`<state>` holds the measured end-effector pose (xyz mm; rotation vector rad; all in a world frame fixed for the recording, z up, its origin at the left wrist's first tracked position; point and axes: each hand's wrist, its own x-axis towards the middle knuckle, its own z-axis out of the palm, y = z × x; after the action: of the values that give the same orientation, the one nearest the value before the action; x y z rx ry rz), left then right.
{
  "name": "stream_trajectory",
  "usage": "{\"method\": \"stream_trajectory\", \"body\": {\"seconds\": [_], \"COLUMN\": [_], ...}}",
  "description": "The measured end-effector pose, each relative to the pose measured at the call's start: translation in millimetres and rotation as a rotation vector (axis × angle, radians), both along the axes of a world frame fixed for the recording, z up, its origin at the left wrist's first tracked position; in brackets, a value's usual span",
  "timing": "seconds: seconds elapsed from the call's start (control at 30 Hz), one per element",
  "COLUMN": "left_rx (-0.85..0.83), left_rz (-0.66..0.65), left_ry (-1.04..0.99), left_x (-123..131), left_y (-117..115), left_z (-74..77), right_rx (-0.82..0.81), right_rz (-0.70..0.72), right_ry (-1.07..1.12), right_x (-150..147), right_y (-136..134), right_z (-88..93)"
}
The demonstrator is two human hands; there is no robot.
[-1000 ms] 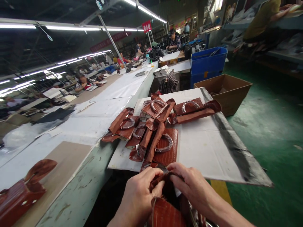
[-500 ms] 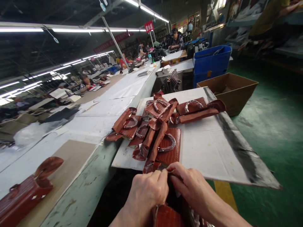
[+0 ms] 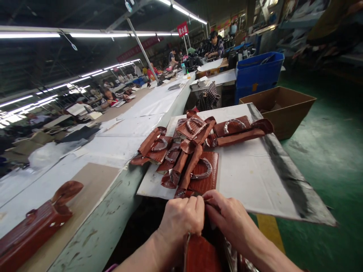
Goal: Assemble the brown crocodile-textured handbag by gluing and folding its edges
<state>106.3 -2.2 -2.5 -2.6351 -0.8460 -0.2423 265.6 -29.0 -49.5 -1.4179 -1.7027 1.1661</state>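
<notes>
Both of my hands are closed over the upper edge of a reddish-brown leather bag piece (image 3: 202,254) at the bottom centre. My left hand (image 3: 181,215) has its fingers curled tightly on the left. Touching it or nearly so, my right hand (image 3: 227,213) pinches the edge from the right, thumb beneath the fingers. The exact spot under my fingertips is hidden. Just beyond my hands, several brown crocodile-pattern bag pieces (image 3: 208,183) with film-wrapped handles lie heaped on a white board (image 3: 241,173).
To the left runs a long worktable (image 3: 113,149), with another brown bag (image 3: 36,236) on a cardboard sheet (image 3: 93,177). A cardboard box (image 3: 286,113) and a blue bin (image 3: 259,71) stand beyond the board. Several people sit or stand farther back.
The view has shifted slightly, so the surroundings sit a little farther right. My hands stay together on the bag piece, a touch higher in the picture.
</notes>
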Motion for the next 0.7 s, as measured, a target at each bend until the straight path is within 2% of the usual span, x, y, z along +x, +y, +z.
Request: {"method": "stream_trajectory", "body": {"seconds": [0.2, 0.37, 0.5, 0.63, 0.7], "left_rx": [-0.332, -0.161, -0.099, -0.126, -0.226], "left_rz": [0.137, 0.153, 0.153, 0.134, 0.117], "left_ry": [-0.129, -0.154, -0.169, -0.194, -0.204], "left_x": [-26, -25, -17, -11, -6], "left_y": [-6, -12, -11, -11, -15], "left_z": [-0.4, -14.2, -17.4, -11.4, -4.0], "right_rx": [0.019, 0.021, 0.043, 0.089, 0.105], "right_rz": [0.012, 0.028, 0.052, 0.1, 0.157], "right_ry": [-0.03, -0.036, -0.049, -0.087, -0.087], "right_x": [0, -1, 1, 9, 13], "right_y": [-3, -2, -2, -3, -3], "right_z": [-2.5, -0.3, 4.1, 11.6, 17.2]}}
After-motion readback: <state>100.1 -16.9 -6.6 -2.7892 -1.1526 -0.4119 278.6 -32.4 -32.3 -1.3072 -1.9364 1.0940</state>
